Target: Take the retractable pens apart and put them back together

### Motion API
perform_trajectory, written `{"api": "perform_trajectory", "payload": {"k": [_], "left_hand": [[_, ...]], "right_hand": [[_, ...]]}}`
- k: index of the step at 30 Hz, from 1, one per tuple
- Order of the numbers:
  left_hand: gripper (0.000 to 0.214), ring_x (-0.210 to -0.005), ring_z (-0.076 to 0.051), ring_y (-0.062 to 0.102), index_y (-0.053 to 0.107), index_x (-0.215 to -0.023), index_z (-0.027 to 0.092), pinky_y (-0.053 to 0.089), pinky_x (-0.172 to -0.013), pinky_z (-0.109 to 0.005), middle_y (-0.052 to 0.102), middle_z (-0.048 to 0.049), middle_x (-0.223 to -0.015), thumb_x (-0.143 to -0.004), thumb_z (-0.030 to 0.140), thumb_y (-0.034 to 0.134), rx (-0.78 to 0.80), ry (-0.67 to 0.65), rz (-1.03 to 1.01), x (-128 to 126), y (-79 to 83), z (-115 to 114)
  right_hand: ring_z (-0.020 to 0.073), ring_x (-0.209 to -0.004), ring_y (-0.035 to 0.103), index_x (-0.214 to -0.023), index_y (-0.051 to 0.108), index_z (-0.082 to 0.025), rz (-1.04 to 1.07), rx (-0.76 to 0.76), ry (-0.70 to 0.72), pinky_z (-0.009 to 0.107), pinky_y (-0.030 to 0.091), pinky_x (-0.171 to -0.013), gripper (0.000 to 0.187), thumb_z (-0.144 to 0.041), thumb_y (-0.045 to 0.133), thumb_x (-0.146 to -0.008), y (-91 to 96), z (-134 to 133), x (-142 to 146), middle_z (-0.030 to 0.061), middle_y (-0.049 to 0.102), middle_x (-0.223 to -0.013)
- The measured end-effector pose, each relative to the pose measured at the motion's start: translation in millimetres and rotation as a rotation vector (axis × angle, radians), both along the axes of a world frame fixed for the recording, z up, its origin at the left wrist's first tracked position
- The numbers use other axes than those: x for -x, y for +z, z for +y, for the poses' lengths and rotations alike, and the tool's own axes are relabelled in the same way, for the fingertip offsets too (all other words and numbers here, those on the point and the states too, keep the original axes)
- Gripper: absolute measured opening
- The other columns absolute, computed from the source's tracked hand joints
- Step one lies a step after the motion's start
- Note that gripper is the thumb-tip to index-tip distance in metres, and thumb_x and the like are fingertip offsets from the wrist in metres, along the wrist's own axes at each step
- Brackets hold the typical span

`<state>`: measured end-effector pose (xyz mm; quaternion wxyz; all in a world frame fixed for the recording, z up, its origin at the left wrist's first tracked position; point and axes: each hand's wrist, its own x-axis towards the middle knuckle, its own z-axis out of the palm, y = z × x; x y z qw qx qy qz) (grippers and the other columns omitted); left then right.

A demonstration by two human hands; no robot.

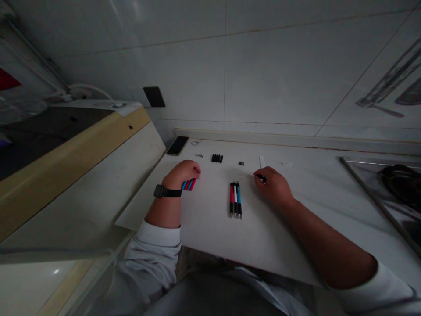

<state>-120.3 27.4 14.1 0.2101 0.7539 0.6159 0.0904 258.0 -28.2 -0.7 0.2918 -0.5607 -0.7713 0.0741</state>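
Note:
My right hand (273, 183) is closed in a pinch on a thin, pale pen refill (247, 174) with a black piece at its finger end. The refill points left over the white counter. My left hand (184, 171) has its fingers curled in, right above a row of red and blue pen barrels (188, 184); whatever its fingertips may hold is hidden. Between the hands lie several pens (235, 200) side by side, red, white and blue with black grips. Behind them are a row of black pen grips (217, 158), small springs (199, 155) and small dark pieces (241, 163).
A phone (178, 145) lies at the counter's back left, beside a small ring (195, 143). A white strip (262, 161) and tiny white parts (287, 164) are behind my right hand. At right sits a stove (394, 188); a tiled wall (272, 74) rises behind.

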Motion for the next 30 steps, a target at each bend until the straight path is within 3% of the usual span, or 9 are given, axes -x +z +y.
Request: {"api": "perform_trajectory", "payload": {"k": [11,16,20,25,30], "left_hand": [[0.01,-0.069,-0.016,0.067,0.078,-0.084,0.021,0.047,-0.065,-0.026,0.076,-0.0019,-0.078,-0.073,0.021,0.078,0.024,0.006,0.056,4,-1.4,1],[0.014,-0.075,-0.018,0.068,0.079,-0.092,0.019,0.048,-0.067,-0.027,0.076,-0.0038,-0.084,-0.079,0.024,0.076,-0.052,0.019,-0.015,-10,12.2,-4],[0.016,-0.084,-0.018,0.068,0.077,-0.097,0.019,0.05,-0.076,-0.028,0.075,-0.0046,-0.092,-0.089,0.031,0.07,-0.202,-0.079,-0.208,-46,20.0,-12],[0.024,-0.083,-0.016,0.065,0.071,-0.11,0.02,0.052,-0.076,-0.028,0.071,-0.0034,-0.095,-0.092,0.034,0.07,-0.345,-0.22,-0.451,-114,10.7,-37],[0.022,-0.087,-0.018,0.065,0.066,-0.103,0.02,0.053,-0.081,-0.032,0.07,-0.0047,-0.1,-0.087,0.031,0.078,-0.438,-0.318,-0.432,-156,0.6,-55]], "right_hand": [[0.0205,-0.08,0.066,-0.098,0.075,-0.02,0.061,-0.021,0.084,0.035,0.052,-0.078,0.023,-0.029,0.054,-0.094,-2.5,1,0,0.0104,0.07,-0.102],[0.0234,-0.091,0.066,-0.096,0.075,-0.021,0.185,-0.04,0.126,0.037,0.052,-0.086,0.021,-0.032,0.057,-0.094,-1.8,3,3,0.0101,0.071,-0.099],[0.0229,-0.09,0.066,-0.095,0.071,-0.022,0.397,0.074,0.049,0.037,0.05,-0.084,0.022,-0.041,0.062,-0.09,-7.4,7,6,0.0068,0.073,-0.094],[0.0176,-0.077,0.063,-0.09,0.06,-0.023,0.832,0.354,0.171,0.032,0.051,-0.072,0.031,-0.051,0.071,-0.083,-10.4,7,18,0.0029,0.07,-0.086],[0.0157,-0.082,0.065,-0.085,0.06,-0.022,1.141,0.49,0.244,0.033,0.055,-0.081,0.036,-0.05,0.082,-0.075,-7.5,0,29,-0.0002,0.066,-0.087]]}}
